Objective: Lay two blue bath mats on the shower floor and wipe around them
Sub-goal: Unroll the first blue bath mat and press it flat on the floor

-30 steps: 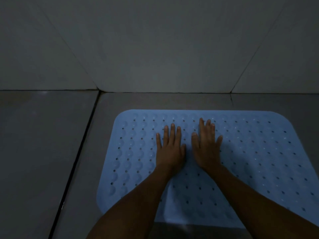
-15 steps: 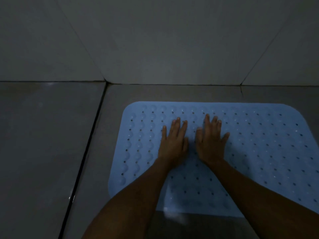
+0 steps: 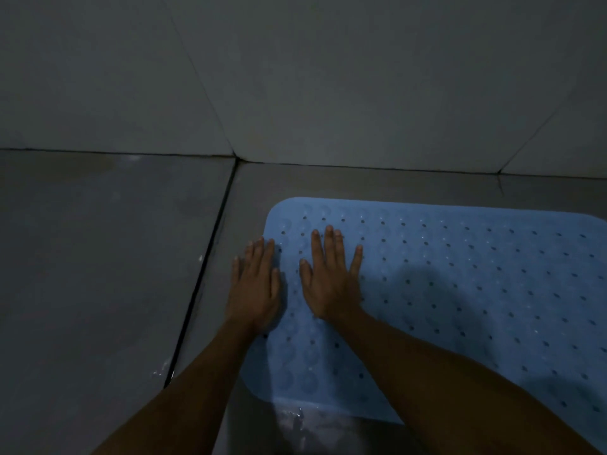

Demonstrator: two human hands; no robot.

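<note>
Both hands lie flat, fingers straight and slightly apart. The left hand [image 3: 254, 287] sits on the blue bath mat's [image 3: 460, 290] left edge, the right hand [image 3: 330, 284] just inside it. The mat's long side stretches away toward 3 o'clock, nearer the right hand.

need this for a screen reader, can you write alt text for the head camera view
Two bare hands, left hand and right hand, press flat on the left part of a blue bath mat dotted with holes, lying on grey floor tiles near a tiled wall.
</note>
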